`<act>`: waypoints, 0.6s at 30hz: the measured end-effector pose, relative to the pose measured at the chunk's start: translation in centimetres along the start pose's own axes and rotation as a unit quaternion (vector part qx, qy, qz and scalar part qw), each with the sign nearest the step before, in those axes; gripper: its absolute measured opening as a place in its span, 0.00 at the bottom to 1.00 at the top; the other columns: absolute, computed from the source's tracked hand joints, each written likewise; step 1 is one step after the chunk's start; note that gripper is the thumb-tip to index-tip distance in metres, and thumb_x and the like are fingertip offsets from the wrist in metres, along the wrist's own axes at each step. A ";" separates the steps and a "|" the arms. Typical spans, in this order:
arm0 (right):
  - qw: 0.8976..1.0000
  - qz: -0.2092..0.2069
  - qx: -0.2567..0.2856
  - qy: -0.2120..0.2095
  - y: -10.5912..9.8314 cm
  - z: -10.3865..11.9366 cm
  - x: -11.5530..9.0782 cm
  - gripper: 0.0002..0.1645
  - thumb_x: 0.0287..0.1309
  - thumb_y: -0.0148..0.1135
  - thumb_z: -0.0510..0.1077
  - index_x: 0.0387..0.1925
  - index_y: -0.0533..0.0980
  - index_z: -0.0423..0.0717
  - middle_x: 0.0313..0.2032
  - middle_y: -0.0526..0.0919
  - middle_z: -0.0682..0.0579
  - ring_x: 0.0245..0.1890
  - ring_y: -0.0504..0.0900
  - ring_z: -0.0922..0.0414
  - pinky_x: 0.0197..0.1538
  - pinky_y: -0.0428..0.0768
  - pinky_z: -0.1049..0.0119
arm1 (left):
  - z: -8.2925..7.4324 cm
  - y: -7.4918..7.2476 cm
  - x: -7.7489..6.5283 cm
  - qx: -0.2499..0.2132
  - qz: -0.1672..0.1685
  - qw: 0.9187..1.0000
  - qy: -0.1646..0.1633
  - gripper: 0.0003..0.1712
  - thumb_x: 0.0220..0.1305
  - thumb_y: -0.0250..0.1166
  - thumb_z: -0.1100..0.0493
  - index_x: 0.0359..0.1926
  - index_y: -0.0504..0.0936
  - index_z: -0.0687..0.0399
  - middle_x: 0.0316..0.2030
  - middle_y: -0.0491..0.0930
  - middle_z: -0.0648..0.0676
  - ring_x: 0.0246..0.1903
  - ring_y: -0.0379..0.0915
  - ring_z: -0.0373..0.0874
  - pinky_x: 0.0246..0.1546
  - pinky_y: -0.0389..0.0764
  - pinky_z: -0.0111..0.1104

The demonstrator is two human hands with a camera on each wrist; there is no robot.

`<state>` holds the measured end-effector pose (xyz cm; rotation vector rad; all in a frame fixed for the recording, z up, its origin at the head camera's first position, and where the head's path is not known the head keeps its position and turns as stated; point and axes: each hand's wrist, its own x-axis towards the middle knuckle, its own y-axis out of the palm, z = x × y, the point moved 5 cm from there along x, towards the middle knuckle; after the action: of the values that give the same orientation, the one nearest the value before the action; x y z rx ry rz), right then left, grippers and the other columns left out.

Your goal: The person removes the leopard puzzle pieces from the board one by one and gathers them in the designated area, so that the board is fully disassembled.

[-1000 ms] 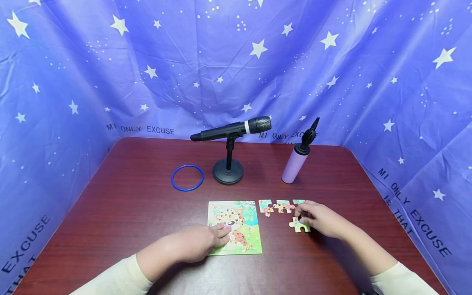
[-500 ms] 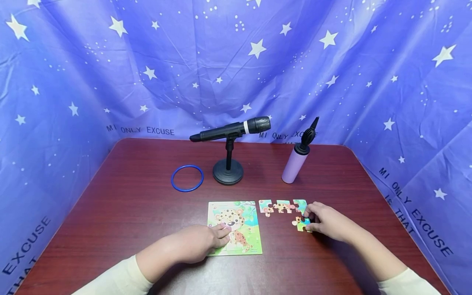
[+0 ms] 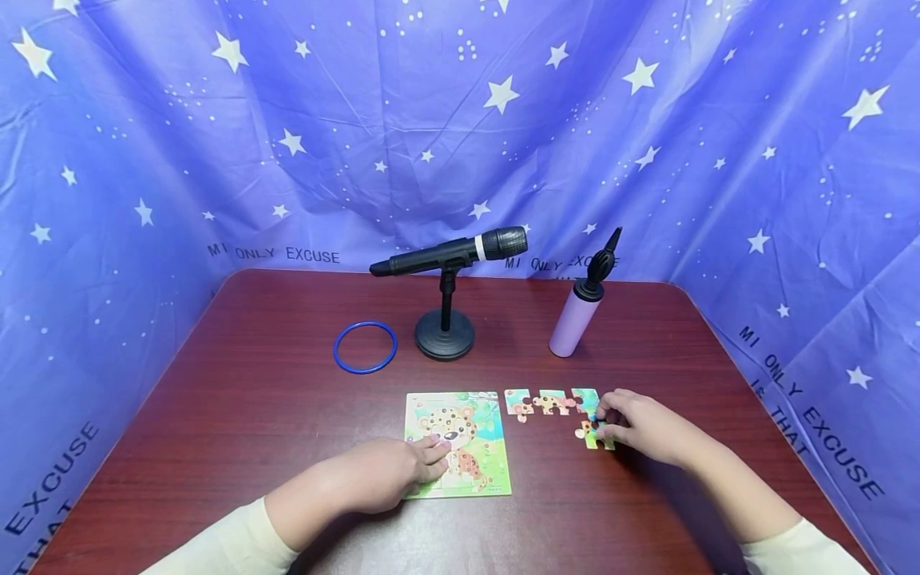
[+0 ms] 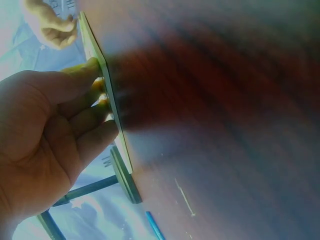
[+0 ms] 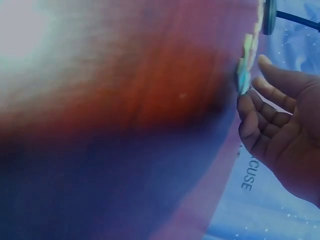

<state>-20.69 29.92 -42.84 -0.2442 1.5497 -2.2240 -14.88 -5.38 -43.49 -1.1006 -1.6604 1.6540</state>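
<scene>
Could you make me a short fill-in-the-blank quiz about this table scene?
The ring on the table is colored ____.
The black microphone wears a ____ band.
The puzzle board under the left hand shows an animal covered in dark ____.
The right hand touches a loose piece lying to the board's ____.

Missing words: blue; white; spots; right.

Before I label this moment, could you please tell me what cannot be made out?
Head view: left hand hides part of the puzzle board.
Head view: right hand covers part of the lowest loose piece; pinch or touch is unclear.
Left wrist view: bottom edge cuts off the blue ring.
Right wrist view: prints on the loose pieces, blurred and near edge-on.
</scene>
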 end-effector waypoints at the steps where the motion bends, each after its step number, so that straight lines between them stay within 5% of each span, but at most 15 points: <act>1: 1.000 -0.006 0.003 -0.005 -0.2 0.3 0.2 0.10 0.57 0.69 0.49 0.36 0.76 0.54 0.34 0.75 0.62 0.34 0.72 0.67 0.36 0.73 0.69 | 0.0 0.0 0.0 0.001 0.001 1.000 -0.001 0.30 0.61 0.61 0.66 0.66 0.75 0.45 0.69 0.67 0.47 0.69 0.63 0.42 0.60 0.76 0.34; 12: 0.994 0.011 0.095 -0.046 1.6 7.7 4.2 0.17 0.60 0.65 0.55 0.44 0.76 0.50 0.30 0.75 0.63 0.29 0.73 0.67 0.35 0.73 0.71 | 0.2 0.1 -0.1 -0.011 0.004 1.000 -0.008 0.29 0.64 0.60 0.64 0.66 0.74 0.45 0.70 0.66 0.47 0.70 0.62 0.42 0.61 0.74 0.35; 18: 0.995 0.034 0.071 -0.063 4.5 12.9 5.8 0.27 0.56 0.69 0.57 0.53 0.76 0.48 0.31 0.76 0.63 0.26 0.72 0.68 0.33 0.73 0.71 | 0.3 0.0 -0.1 -0.011 0.000 1.000 -0.006 0.28 0.65 0.60 0.62 0.66 0.74 0.43 0.70 0.66 0.46 0.69 0.62 0.41 0.61 0.74 0.35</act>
<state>-20.00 15.06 -42.82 -0.2787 1.3082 -2.2089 -15.05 -5.62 -43.51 -1.1032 -1.6912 1.6488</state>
